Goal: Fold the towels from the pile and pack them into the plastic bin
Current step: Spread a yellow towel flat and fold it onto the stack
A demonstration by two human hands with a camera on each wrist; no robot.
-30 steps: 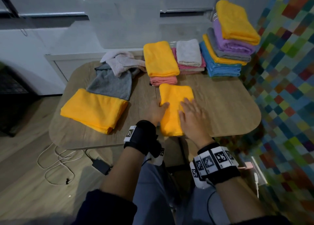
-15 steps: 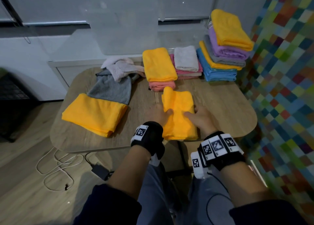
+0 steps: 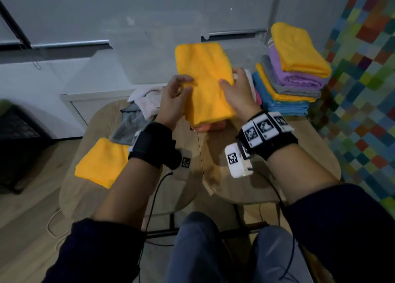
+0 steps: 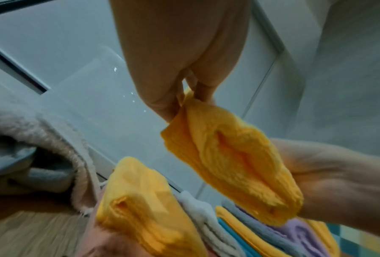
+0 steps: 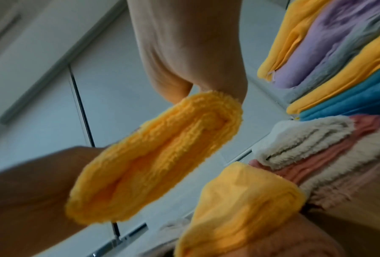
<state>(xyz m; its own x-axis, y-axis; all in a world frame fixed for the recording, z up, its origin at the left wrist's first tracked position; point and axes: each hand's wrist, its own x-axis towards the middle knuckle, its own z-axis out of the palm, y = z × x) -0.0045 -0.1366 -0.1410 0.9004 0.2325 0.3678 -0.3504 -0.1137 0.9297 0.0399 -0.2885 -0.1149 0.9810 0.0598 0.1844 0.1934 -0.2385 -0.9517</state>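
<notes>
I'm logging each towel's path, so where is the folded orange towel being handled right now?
In the head view, the folded orange towel is in the air at centre, held between the left hand and right hand, above the orange-and-pink stack.

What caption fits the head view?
Both hands lift a folded yellow towel toward the clear bin.

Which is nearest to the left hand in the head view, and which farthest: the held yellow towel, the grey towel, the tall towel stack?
1. Held yellow towel, gripped by the left hand.
2. Grey towel, lower left on the table.
3. Tall towel stack, far right.
</notes>
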